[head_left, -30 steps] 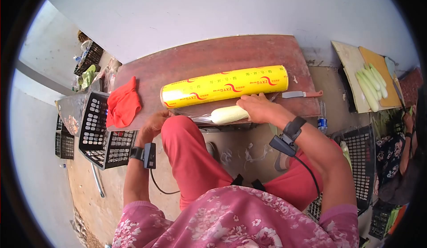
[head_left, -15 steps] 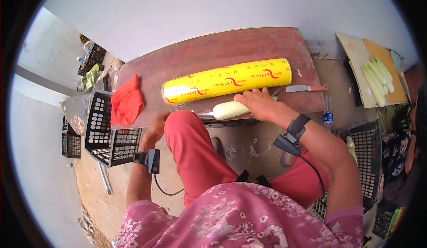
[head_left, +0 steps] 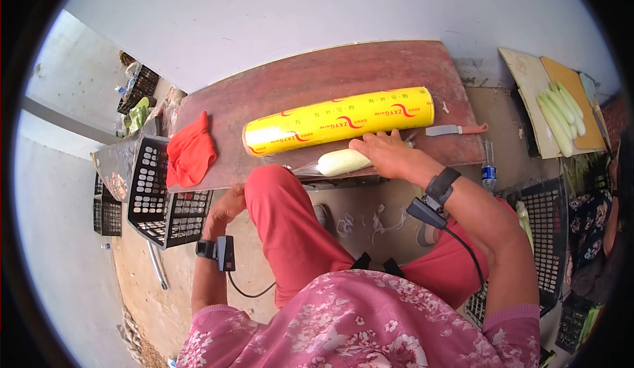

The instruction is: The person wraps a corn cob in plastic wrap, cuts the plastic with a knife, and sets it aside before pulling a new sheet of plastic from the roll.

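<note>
A pale green vegetable (head_left: 345, 162) lies at the table's front edge, with clear film gathered at its left end. Over its right end rests my right hand (head_left: 386, 153), its fingers bent round it. My left hand (head_left: 230, 203) is below the front edge beside my left knee, its fingertips hidden by the knee. Just behind the vegetable lies a large yellow roll of wrap (head_left: 340, 118). To the right of the roll is a knife (head_left: 456, 130) with a reddish handle.
A red cloth (head_left: 191, 151) lies on the left of the reddish table (head_left: 317, 71). Black crates (head_left: 148, 196) stand at the left, another (head_left: 549, 236) at the right near a bottle (head_left: 489, 173). Pale vegetables (head_left: 561, 114) lie on boards; part of another person (head_left: 588, 236) shows far right.
My left hand has moved slightly down, away from the table edge. My right hand stays on the vegetable. The whole view has shifted very slightly.
</note>
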### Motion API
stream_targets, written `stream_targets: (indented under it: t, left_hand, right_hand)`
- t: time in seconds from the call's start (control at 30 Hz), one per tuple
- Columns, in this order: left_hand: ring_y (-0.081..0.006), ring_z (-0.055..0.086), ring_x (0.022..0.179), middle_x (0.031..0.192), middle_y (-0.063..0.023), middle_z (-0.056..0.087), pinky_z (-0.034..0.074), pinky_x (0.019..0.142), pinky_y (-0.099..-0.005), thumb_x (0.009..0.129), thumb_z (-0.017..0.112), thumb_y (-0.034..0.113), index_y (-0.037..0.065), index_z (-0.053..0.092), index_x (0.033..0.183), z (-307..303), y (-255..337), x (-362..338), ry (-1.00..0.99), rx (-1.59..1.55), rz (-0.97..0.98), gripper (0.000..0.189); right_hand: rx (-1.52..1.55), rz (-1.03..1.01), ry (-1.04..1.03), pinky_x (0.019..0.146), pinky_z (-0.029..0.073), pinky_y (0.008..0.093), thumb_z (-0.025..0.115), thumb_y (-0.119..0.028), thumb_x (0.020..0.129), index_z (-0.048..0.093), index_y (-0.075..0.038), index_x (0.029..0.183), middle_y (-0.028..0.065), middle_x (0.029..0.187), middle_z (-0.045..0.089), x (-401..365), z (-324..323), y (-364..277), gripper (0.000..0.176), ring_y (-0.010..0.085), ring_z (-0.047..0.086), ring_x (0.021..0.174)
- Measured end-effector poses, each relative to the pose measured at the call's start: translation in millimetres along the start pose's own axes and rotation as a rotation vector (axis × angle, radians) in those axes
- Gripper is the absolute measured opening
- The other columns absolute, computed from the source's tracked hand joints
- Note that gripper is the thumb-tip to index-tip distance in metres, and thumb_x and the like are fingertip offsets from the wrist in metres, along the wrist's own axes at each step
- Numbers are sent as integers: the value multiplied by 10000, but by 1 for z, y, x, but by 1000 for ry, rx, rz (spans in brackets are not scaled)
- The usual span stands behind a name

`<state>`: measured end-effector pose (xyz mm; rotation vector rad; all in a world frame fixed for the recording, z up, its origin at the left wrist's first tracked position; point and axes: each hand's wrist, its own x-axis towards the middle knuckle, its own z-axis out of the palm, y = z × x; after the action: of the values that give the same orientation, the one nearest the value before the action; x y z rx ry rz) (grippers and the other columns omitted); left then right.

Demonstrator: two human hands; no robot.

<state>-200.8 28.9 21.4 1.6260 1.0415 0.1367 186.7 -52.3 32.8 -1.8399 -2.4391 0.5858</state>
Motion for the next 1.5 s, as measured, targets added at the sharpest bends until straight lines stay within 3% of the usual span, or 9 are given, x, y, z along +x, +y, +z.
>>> stream_targets:
  t: [0.17, 0.27, 0.3, 0.4, 0.47, 0.53, 0.83, 1.17, 1.5]
  left_hand:
    - [-144, 584, 941, 1004, -68, 662, 459, 808, -296, 813, 632, 116, -1, 635, 1047, 5, -10, -3, 65, -14, -39, 262]
    - [-279, 614, 971, 1018, -186, 649, 476, 792, -323, 786, 627, 124, -9, 644, 992, -6, 9, 1, 36, 705, -285, 245]
    - [-382, 583, 961, 991, -240, 616, 485, 776, -365, 753, 625, 126, 0, 649, 920, -5, 24, 1, 99, 972, -419, 210]
    - [-384, 576, 917, 940, -197, 614, 479, 771, -397, 757, 591, 87, 12, 623, 919, 23, 93, -9, 580, 1227, -108, 181]
    - [-363, 573, 870, 893, -173, 581, 474, 760, -417, 741, 622, 75, 20, 591, 966, 50, 100, 9, 702, 763, 302, 234]
    - [-352, 561, 865, 926, -168, 565, 470, 759, -418, 718, 651, 54, 11, 550, 1018, 88, 116, 25, 519, 632, 528, 319]
    - [-282, 445, 1099, 1166, -124, 478, 308, 966, -405, 558, 799, 255, 29, 428, 1236, 170, 122, 74, 509, 1027, 632, 805]
    - [-281, 507, 924, 958, -89, 529, 401, 812, -393, 555, 780, 302, 65, 527, 1011, 166, 109, 106, 520, 894, 660, 572]
    - [-276, 510, 936, 944, -80, 550, 402, 816, -393, 569, 775, 307, 71, 560, 978, 157, 107, 110, 429, 866, 630, 519]
  right_hand:
    - [-7, -35, 104, 868, 366, 560, 557, -27, 786, 490, -103, 1088, 125, 1132, 504, -6, 4, -2, 319, 346, 489, 1078]
    - [-78, -23, 157, 844, 388, 527, 587, -22, 755, 503, -107, 1073, 108, 1121, 496, 0, 11, -5, 341, 328, 497, 1052]
    - [-89, -24, 153, 837, 393, 515, 591, -26, 751, 509, -106, 1064, 105, 1111, 499, 1, 11, -6, 334, 321, 503, 1042]
    - [-124, -24, 150, 818, 404, 484, 603, -40, 743, 525, -100, 1039, 95, 1088, 510, 4, 11, -8, 311, 305, 517, 1017]
    - [-158, -20, 155, 811, 408, 470, 610, -53, 742, 534, -92, 1024, 88, 1081, 518, 6, 12, -7, 295, 300, 524, 1009]
    - [-141, -25, 157, 812, 402, 487, 601, -47, 744, 505, -91, 1023, 93, 1059, 510, 6, 11, -7, 298, 313, 510, 1009]
    - [-160, -50, 233, 832, 379, 495, 609, -94, 747, 512, -70, 1059, 80, 1085, 509, 4, 23, -3, 327, 311, 492, 1018]
    - [34, -118, 299, 781, 363, 432, 682, -127, 709, 472, -104, 1114, 69, 1074, 499, -16, 25, 22, 457, 252, 483, 1056]
    - [-58, -71, 345, 773, 366, 399, 619, -159, 778, 522, -126, 1037, 57, 978, 512, -40, 26, 62, 278, 227, 504, 980]
